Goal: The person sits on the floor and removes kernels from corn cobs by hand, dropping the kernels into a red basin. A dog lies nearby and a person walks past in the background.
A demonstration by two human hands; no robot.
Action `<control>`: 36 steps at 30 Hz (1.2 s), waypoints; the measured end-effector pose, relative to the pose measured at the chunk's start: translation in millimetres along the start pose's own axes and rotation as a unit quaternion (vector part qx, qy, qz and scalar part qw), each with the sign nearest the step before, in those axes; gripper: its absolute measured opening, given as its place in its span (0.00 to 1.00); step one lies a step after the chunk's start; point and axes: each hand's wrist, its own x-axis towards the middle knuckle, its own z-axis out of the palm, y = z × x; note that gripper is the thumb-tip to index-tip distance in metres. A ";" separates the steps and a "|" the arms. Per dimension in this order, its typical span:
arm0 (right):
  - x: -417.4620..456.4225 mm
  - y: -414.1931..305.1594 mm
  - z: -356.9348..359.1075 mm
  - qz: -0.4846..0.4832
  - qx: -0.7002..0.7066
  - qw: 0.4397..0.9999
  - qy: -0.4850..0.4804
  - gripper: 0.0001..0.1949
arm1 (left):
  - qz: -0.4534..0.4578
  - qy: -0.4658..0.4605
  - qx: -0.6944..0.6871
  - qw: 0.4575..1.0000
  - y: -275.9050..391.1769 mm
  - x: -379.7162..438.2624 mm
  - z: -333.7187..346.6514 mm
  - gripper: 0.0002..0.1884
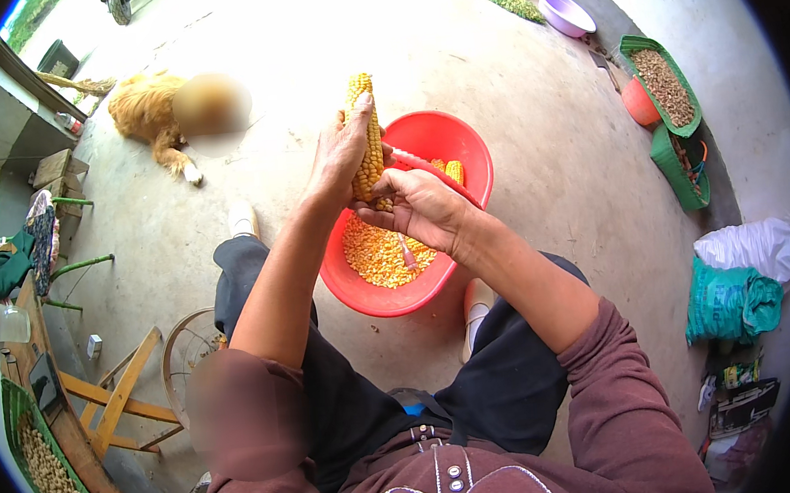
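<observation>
My left hand (pixel 341 156) grips a yellow corn cob (pixel 367 175) held nearly upright, its thumb lying along the cob. At the cob's lower end, the thumb and fingers of my right hand (pixel 426 205) close on the kernels. Both hands are above a red plastic basin (pixel 350 296) between my feet. Loose corn kernels (pixel 382 258) cover the near part of its floor. Among them lies a tool with a reddish handle (pixel 408 256), its upper part hidden by my right hand. Farther back in the basin are more corn cobs (pixel 455 171), partly covered by a red edge.
A tan dog (pixel 147 110) lies on the concrete floor ahead to the left. A wooden bench (pixel 77 443) and a wheel rim (pixel 172 357) stand on my left. Along the right wall are green containers (pixel 694 118), an orange ball-like object (pixel 638 102) and stuffed sacks (pixel 731 298).
</observation>
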 end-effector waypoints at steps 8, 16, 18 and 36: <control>0.8 2.5 -4.0 0.051 0.025 0.998 0.024 0.08 | -0.074 -0.008 -0.025 0.997 -2.1 8.5 -6.4 0.25; -1.4 -4.8 -3.5 0.022 0.054 0.998 -0.038 0.14 | -0.115 -0.018 -0.172 0.978 -12.0 19.7 -14.2 0.26; -1.2 -4.7 -3.5 0.015 0.043 0.999 -0.025 0.13 | -0.102 -0.005 -0.129 0.986 -10.9 18.9 -13.1 0.25; 4.0 4.3 1.2 0.032 0.044 0.998 -0.040 0.10 | -0.030 0.050 -0.076 0.995 -8.8 12.9 -14.3 0.21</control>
